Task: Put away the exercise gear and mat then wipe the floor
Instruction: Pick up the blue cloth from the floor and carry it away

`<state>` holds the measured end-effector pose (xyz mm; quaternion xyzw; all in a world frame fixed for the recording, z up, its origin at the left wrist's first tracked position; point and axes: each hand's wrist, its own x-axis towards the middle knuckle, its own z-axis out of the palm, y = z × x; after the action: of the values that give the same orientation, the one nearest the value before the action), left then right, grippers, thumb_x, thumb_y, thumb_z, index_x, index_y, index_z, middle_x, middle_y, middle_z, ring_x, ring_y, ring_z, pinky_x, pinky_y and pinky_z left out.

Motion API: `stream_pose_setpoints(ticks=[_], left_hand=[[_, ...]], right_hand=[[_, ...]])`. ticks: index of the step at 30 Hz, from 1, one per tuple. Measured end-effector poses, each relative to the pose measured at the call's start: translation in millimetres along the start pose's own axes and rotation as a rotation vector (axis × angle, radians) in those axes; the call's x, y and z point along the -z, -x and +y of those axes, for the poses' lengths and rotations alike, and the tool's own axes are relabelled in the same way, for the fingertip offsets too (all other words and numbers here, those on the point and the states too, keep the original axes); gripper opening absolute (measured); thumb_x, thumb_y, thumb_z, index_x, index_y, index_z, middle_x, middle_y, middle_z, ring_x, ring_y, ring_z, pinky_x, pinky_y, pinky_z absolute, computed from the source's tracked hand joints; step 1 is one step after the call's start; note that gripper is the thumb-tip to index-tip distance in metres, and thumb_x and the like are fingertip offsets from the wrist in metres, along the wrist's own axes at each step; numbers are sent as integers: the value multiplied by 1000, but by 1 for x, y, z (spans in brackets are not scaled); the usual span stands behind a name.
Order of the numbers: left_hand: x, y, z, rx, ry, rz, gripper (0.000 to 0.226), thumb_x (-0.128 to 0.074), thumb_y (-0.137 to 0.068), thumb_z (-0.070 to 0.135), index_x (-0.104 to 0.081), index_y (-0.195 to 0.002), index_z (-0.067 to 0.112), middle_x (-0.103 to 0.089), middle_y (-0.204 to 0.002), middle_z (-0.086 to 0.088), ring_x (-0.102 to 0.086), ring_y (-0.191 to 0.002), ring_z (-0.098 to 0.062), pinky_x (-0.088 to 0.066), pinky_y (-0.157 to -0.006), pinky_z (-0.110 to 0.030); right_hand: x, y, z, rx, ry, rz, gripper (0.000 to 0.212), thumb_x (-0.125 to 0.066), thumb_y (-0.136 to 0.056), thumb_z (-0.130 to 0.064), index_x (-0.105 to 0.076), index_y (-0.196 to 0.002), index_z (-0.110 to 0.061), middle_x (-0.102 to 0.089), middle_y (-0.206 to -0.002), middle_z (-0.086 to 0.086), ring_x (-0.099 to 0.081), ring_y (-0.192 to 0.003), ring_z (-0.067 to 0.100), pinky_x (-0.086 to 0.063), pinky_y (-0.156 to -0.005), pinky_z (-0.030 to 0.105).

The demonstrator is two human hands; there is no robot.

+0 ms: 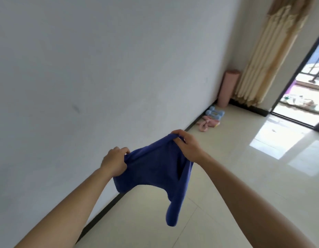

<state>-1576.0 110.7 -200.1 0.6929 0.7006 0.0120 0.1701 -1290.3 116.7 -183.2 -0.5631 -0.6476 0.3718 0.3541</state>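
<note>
The blue cloth (155, 169) hangs in the air in front of the wall, stretched between two hands held apart: the left hand (115, 161) pinches one top corner, the right hand (186, 146) grips the other, and one lower end droops in a loose tail. It looks soft, light and limp, so it should bunch easily into a pad under a flat palm for the glossy floor (244, 176). The rolled mat (228, 88) stands in the far corner, with dumbbells (215, 112) and what may be a pink band (207, 123) lying by the wall
</note>
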Motion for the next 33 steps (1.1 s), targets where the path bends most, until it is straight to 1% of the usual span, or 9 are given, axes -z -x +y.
stream_pose_setpoints(ticks=[5, 8, 11, 13, 15, 17, 22, 28, 33], left_hand=[[-16, -67, 162, -98, 254, -93, 78, -70, -82, 38, -28, -148, 34, -23, -150, -5, -33, -135, -29, -44, -103, -43], [-17, -101, 260, -301, 431, -200, 85, -71, -79, 58, -22, -148, 47, -11, -157, 6, -15, -144, -22, -31, -112, -48], [-24, -140, 342, -524, 561, -82, 28, -68, -87, 38, -66, -113, 27, -58, -127, -5, -51, -117, -20, -45, -98, -43], [-22, -166, 380, -499, 598, 81, 11, -69, -86, 24, -67, -88, 14, -67, -93, -2, -60, -88, -21, -49, -79, -38], [-18, -202, 410, -425, 605, 176, 11, -68, -86, 18, -61, -80, 12, -66, -79, 1, -61, -77, -21, -51, -70, -37], [-13, -237, 436, -442, 570, 190, 11, -67, -86, 17, -60, -79, 14, -67, -78, 6, -62, -75, -17, -53, -69, -36], [-9, -351, 510, -579, 609, 199, 11, -61, -85, 6, -63, -87, 17, -68, -94, 13, -62, -91, -12, -51, -79, -28], [16, -499, 581, -599, 706, 48, 24, -52, -83, -4, -46, -80, 19, -69, -104, 6, -64, -93, -17, -53, -80, -32], [18, -586, 664, -721, 417, -239, 51, -43, -68, 7, -46, -110, 37, -61, -92, 0, -61, -86, -23, -53, -82, -45]], right_hand=[[127, -38, 43, 51, -28, 90, 32, -54, -99, -15, -67, -100, -44, -70, -103, -22, -64, -102, 0, -52, -93, 26], [191, -59, 63, 102, 18, 111, 32, -55, -98, -10, -67, -101, -40, -66, -95, -35, -62, -98, -7, -54, -93, 27], [258, -83, 89, 104, 93, 113, 29, -55, -97, -13, -68, -102, -39, -65, -95, -36, -62, -97, -5, -53, -90, 28], [301, -99, 109, 73, 212, 140, 17, -59, -96, -25, -66, -100, -40, -66, -92, -28, -62, -92, -2, -50, -84, 28], [346, -115, 134, 5, 302, 139, 11, -71, -89, -38, -62, -94, -42, -61, -73, -25, -57, -74, -6, -44, -71, 22], [380, -132, 157, -56, 342, 83, 26, -82, -77, -46, -63, -94, -38, -59, -66, -17, -53, -65, -1, -41, -65, 21], [439, -215, 224, -177, 761, -105, 18, -77, -80, -30, -61, -81, -21, -58, -80, -4, -59, -85, 20, -38, -67, 30], [542, -294, 283, -475, 469, 242, 4, -68, -91, -32, -71, -94, -32, -69, -89, -5, -62, -86, 17, -50, -73, 30], [612, -370, 290, -399, 362, 419, 20, -52, -95, -16, -64, -93, -32, -65, -82, -8, -60, -79, 13, -45, -64, 27]])
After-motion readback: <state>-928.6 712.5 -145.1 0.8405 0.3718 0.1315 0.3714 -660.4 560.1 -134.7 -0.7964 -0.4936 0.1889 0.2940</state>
